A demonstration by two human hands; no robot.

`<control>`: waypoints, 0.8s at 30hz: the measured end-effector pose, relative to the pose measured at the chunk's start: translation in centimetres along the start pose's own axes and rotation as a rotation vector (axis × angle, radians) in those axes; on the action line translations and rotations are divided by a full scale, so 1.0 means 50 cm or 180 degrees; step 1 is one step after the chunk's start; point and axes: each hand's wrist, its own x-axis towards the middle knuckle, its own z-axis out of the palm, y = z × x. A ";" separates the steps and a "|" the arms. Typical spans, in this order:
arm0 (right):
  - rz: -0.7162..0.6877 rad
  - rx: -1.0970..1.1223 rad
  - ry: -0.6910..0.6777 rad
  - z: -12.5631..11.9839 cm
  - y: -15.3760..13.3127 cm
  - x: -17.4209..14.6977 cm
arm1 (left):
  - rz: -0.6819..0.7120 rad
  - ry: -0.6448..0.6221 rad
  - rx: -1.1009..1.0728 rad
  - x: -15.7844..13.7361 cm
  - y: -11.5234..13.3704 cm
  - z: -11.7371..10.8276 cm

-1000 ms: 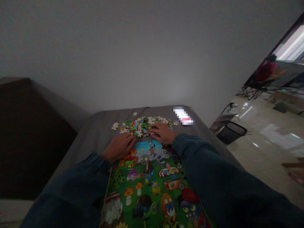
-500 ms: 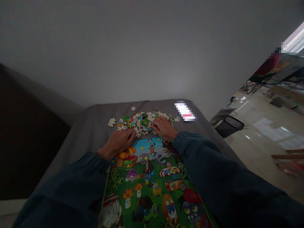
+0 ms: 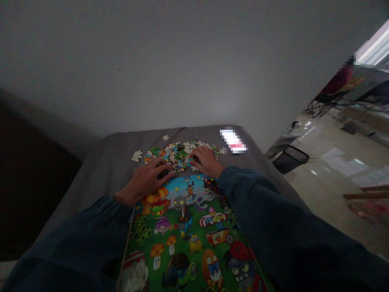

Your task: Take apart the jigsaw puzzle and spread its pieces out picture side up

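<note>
My left hand (image 3: 146, 178) is at the near left edge of the pile (image 3: 180, 150), palm down, thumb spread away from the curved fingers, a dark gap between; can't tell if a piece sits under them. My right hand (image 3: 208, 161) is on the pile's right side, fingers bent down into the pieces, thumb low near a blue bit; can't tell whether I'm pinching 1.

The pile lies on grey cloth (image 3: 106, 170), just beyond the board (image 3: 179, 223), which runs toward me between my 2 sleeves, picture up. Probably set that way so both hands reach the pieces and the picture stays readable. Hands likely flank the pile to keep it from spreading.

3 strays: 1 left (image 3: 137, 155), maybe 2 joined; 1 behind (image 3: 165, 138); 1 right (image 3: 223, 151). Phone (image 3: 233, 140), screen lit and pixelated, lies far right, presumably out of the way.
</note>
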 end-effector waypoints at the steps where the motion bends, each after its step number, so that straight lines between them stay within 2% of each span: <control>1: 0.0092 0.0191 0.0139 0.000 0.002 0.001 | 0.0062 0.0021 -0.0026 0.000 -0.001 0.000; 5: 0.0564 0.0764 0.0668 -0.030 0.029 -0.005 | 0.0191 0.0155 -0.0074 0.001 -0.006 -0.003; 8: 0.0706 0.0772 0.0651 -0.095 0.075 -0.025 | 0.0217 0.0261 -0.0084 0.001 -0.011 -0.003; 9: 0.0708 0.0790 0.0471 -0.121 0.091 -0.035 | 0.0220 0.0292 -0.0070 0.000 -0.013 -0.002; 13: 0.0497 0.0299 -0.0820 -0.195 0.135 -0.065 | 0.0185 0.0359 0.0080 -0.002 -0.021 0.007; 15: 0.0406 0.0104 -0.1059 -0.204 0.142 -0.070 | 0.0158 0.0365 0.0087 -0.002 -0.023 0.010; 17: 0.0479 -0.0300 -0.0758 -0.199 0.142 -0.070 | 0.0140 0.0347 0.0059 -0.002 -0.023 0.011; 20: 0.0862 -0.1308 -0.0133 -0.182 0.139 -0.071 | 0.0132 0.0358 0.0047 -0.002 -0.022 0.012; 22: 0.1072 -0.1643 -0.0128 -0.171 0.138 -0.073 | 0.0130 0.0424 0.0054 -0.003 -0.022 0.012; 24: 0.1136 -0.1668 -0.0260 -0.161 0.137 -0.073 | 0.0137 0.0457 0.0071 -0.005 -0.022 0.012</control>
